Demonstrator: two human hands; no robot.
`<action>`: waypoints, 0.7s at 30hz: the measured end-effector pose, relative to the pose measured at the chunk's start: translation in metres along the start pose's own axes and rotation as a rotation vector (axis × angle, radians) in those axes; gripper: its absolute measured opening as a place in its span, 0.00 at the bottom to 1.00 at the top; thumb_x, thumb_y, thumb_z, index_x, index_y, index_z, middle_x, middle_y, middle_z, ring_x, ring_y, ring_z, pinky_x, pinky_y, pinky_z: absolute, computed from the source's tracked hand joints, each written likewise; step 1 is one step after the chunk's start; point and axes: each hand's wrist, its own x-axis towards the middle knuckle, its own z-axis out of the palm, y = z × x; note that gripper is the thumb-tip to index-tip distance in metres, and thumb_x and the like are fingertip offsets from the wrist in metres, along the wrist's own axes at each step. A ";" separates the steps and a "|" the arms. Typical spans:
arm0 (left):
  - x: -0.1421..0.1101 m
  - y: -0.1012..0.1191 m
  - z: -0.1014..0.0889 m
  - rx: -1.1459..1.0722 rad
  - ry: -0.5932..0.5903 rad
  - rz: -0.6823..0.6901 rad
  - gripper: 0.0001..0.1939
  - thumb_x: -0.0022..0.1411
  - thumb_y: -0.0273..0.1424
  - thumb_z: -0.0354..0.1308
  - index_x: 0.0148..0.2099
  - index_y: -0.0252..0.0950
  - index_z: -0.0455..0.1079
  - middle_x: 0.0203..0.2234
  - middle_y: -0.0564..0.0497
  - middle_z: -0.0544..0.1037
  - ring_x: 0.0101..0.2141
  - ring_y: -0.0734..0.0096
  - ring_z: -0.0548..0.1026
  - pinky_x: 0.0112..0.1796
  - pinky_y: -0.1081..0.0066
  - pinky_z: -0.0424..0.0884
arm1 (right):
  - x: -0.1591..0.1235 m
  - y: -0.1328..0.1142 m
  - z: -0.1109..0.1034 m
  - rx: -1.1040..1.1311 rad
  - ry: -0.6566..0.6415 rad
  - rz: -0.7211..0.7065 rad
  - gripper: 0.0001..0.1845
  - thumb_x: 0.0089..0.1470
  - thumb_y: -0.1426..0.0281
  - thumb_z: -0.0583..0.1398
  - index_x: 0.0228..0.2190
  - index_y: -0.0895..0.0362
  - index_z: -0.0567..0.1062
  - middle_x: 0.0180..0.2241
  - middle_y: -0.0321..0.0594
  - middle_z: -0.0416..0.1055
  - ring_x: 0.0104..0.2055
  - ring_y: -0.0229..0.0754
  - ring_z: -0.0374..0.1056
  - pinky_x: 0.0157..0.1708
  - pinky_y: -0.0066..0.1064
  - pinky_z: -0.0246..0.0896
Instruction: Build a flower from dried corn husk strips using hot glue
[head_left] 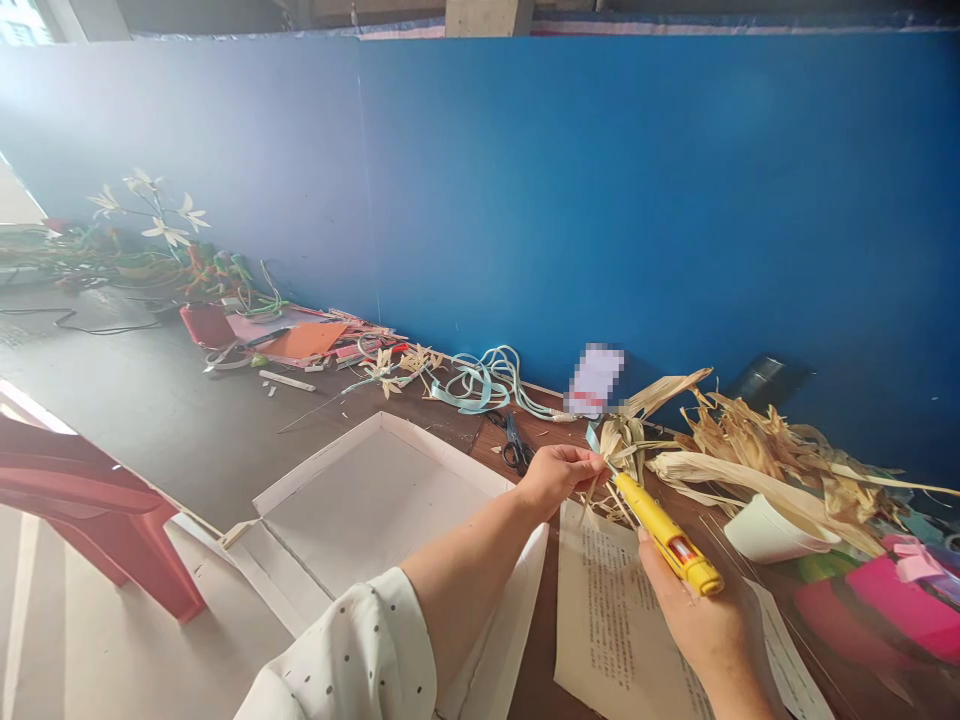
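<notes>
Grips yellow tool [664,530] in right hand [701,610], with tip at fingers of left hand [559,475]. Pinches with left hand beside dried husks [742,450]; cannot tell on what. Shows printed sheet [607,610] beneath, scissors [516,445] and shallow white box [390,500] leftward, white cup [776,530] rightward.

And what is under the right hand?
A printed sheet shows to the left of the right hand, another paper to its right. The hand and wrist hide what lies between, so whether the two join cannot be seen.
</notes>
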 end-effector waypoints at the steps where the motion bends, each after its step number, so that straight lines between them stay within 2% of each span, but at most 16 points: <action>1: 0.000 -0.001 0.000 -0.001 0.000 -0.002 0.27 0.32 0.46 0.70 0.26 0.27 0.71 0.23 0.49 0.72 0.23 0.80 0.64 0.28 0.74 0.57 | 0.000 0.000 -0.001 0.003 -0.002 0.004 0.10 0.52 0.64 0.59 0.26 0.57 0.69 0.20 0.35 0.66 0.20 0.35 0.62 0.22 0.27 0.55; 21: 0.004 -0.008 -0.006 0.030 -0.039 0.003 0.26 0.36 0.46 0.69 0.29 0.28 0.72 0.24 0.48 0.73 0.24 0.79 0.65 0.28 0.73 0.59 | -0.003 0.003 0.002 -0.041 0.012 0.014 0.11 0.52 0.63 0.59 0.24 0.57 0.69 0.19 0.36 0.66 0.18 0.36 0.61 0.21 0.27 0.54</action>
